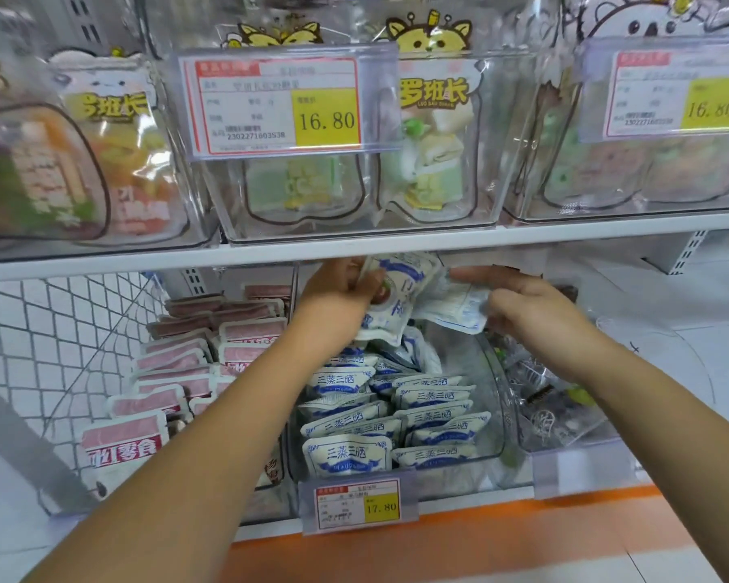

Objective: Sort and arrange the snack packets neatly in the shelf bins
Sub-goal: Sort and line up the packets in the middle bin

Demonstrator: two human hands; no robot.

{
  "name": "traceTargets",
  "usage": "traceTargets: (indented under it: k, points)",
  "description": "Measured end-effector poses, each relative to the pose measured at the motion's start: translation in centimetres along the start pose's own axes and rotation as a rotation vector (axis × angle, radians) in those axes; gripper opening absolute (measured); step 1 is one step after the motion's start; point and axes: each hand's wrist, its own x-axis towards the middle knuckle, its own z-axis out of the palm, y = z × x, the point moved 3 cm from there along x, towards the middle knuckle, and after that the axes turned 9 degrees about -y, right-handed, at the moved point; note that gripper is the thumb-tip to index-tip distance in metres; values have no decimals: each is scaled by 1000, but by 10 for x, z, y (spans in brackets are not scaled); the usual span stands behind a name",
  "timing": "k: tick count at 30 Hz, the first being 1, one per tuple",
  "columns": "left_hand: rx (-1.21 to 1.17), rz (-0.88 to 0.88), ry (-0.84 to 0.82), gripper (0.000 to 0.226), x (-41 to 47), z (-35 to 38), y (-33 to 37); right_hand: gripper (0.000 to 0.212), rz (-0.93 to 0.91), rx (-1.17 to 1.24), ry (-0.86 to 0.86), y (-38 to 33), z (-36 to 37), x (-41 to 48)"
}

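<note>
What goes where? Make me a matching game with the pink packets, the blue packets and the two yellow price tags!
Things:
1. pink packets
2. blue packets
3. 17.80 tag
4. 16.80 tag

Places:
A. up top
B. bottom row, left
C. bottom row, middle, at the very front
D. bottom row, middle, behind a tag

Pairs: 1-B, 2-D, 3-C, 4-A

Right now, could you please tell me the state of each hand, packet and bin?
left hand: grips a blue-and-white packet, raised above the middle bin
right hand: holds a second packet beside it
middle bin: front packets in rows, back ones jumbled
pink packets: lined up in rows
</note>
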Motion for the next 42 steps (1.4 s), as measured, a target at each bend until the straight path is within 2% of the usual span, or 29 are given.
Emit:
traceTargets:
  k: [1, 4, 6, 10, 14, 17, 21, 23, 25, 26, 28, 30, 33, 35, 39, 42]
  points:
    - [-71, 34, 13, 5, -5, 2, 1, 43, 1, 12, -70, -2, 2, -3]
    - [-175, 100, 28, 20, -19, 3, 2, 50, -62, -68, -194, -4, 6, -9]
    - [-214, 112, 33, 25, -26, 2, 1, 44, -94, -111, -128, -9, 7, -11]
    - [-329, 111, 55, 23, -35, 0, -2, 15, -166, -276, 25, -15, 7, -11]
    - [-350, 107, 83, 26, -38, -2, -3, 11, -136, -125, 55, -21, 5, -11]
    - [-341, 86, -3, 21, -40, 4, -2, 13, -135, -71, -13, -26, 23, -8]
    - [-414, 47, -73, 20, -41, 7, -5, 26, -141, -162, 84, -25, 33, 4]
    - [-505, 22, -209, 19, -45, 10, -2, 19, -167, -128, 83, -24, 34, 8]
    - [-412, 9, -306, 44, -50, 16, 0, 21, -170, -133, 72, -20, 37, 9]
    - [-333, 18, -295, 56, -50, 18, 0, 27, -155, -138, 67, -19, 36, 9]
    - [-263, 33, -228, 65, -49, 16, 1, 44, -88, -137, 2, -17, 31, 11]
    - [-299, 46, -225, 66, -47, 15, 0, 58, -35, -154, -144, -20, 23, 9]
    - [-303, 31, -282, 62, -46, 18, 0, 44, -26, -81, -254, -21, 19, 6]
    - [-288, 16, -334, 62, -46, 18, -1, 35, -42, -21, -235, -16, 19, 5]
    - [-280, -21, -463, 65, -48, 16, -2, 31, -70, 145, -150, -8, 16, 0]
    - [-314, -36, -407, 55, -46, 15, -8, 27, -141, 88, -6, -6, 11, -2]
